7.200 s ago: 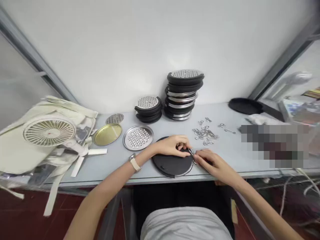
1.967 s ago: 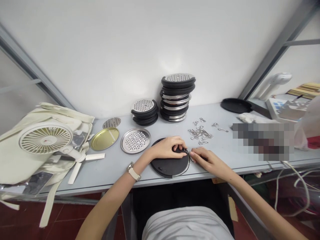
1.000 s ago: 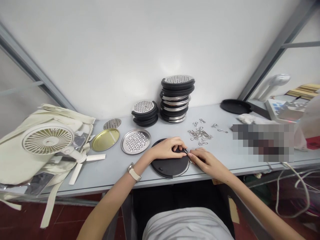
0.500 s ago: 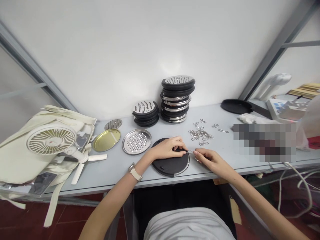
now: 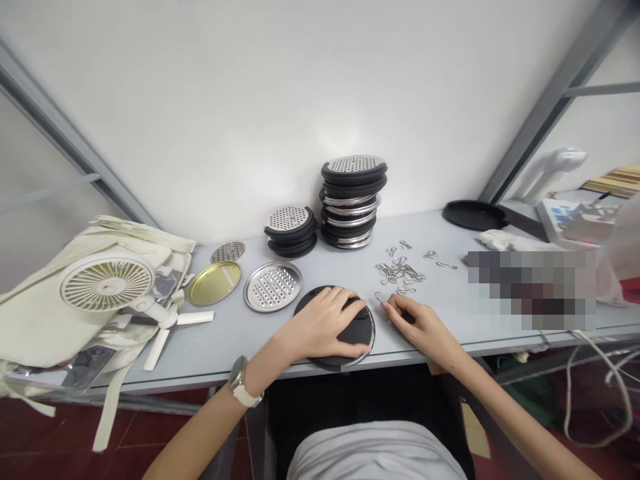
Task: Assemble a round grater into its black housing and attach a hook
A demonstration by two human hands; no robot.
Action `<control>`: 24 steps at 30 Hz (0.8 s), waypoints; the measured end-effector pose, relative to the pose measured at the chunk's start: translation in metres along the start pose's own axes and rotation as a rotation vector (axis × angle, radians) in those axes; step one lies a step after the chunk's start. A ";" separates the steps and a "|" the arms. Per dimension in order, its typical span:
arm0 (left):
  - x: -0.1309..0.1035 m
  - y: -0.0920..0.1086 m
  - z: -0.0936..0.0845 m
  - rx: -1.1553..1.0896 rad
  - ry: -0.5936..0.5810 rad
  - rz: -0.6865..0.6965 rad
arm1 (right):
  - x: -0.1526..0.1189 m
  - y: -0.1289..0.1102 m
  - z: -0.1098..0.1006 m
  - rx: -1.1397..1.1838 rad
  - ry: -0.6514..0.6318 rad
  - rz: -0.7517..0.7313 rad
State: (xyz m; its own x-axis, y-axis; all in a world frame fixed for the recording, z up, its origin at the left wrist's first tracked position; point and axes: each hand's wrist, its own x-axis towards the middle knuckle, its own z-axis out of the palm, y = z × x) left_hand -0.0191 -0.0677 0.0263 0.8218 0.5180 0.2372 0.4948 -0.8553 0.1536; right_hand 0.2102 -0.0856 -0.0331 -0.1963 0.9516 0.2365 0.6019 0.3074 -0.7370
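Observation:
A round black plate (image 5: 357, 328) with a shiny metal rim along its right side lies at the table's front edge. My left hand (image 5: 320, 325) rests across its top, fingers spread, the thumb close to the near right rim. It covers much of the plate. Just right of the plate, my right hand (image 5: 413, 321) is closed in a pinch on a small metal wire clip (image 5: 379, 297), whose looped end sticks out beyond the fingertips, apart from the plate. Behind that hand lies a loose pile of similar wire clips (image 5: 400, 270).
At the back stand a tall stack (image 5: 353, 203) and a low stack (image 5: 291, 231) of black-edged grater discs. Left lie a metal grater disc (image 5: 273, 287), a gold lid (image 5: 215, 283) and a perforated disc (image 5: 228, 251). A white fan (image 5: 107, 283) sits on a cream bag (image 5: 30, 320).
My left hand has gone from a pinch at the plate's right edge to spread fingers over it. The plate has shifted slightly left and nearer. The right hand's clip has come away from the rim.

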 end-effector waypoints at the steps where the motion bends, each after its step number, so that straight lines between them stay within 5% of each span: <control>1: -0.007 0.003 -0.003 -0.028 -0.016 -0.018 | 0.000 -0.001 0.000 -0.007 -0.005 -0.008; 7: -0.044 0.020 -0.006 -0.042 -0.198 -0.042 | 0.001 -0.002 -0.001 -0.044 -0.030 -0.012; 11: -0.060 0.034 0.001 0.197 -0.205 -0.099 | 0.001 -0.003 -0.001 -0.038 -0.025 -0.003; 15: -0.066 0.029 -0.001 0.267 -0.181 -0.015 | 0.001 -0.004 0.000 -0.050 0.048 0.019; 17: -0.067 0.020 -0.006 0.250 -0.071 0.034 | 0.001 -0.002 0.000 -0.137 0.130 0.000; 20: -0.062 0.004 -0.017 0.150 0.263 0.052 | 0.003 0.003 -0.004 -0.341 0.240 -0.077; 24: -0.042 -0.020 -0.040 -0.016 0.664 -0.298 | 0.004 0.014 -0.010 -0.486 0.335 -0.134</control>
State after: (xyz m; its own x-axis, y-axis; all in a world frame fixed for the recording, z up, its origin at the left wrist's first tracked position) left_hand -0.0752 -0.0719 0.0515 0.3055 0.6295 0.7144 0.6629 -0.6793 0.3150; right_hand 0.2259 -0.0770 -0.0358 -0.0886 0.8292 0.5519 0.8888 0.3159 -0.3320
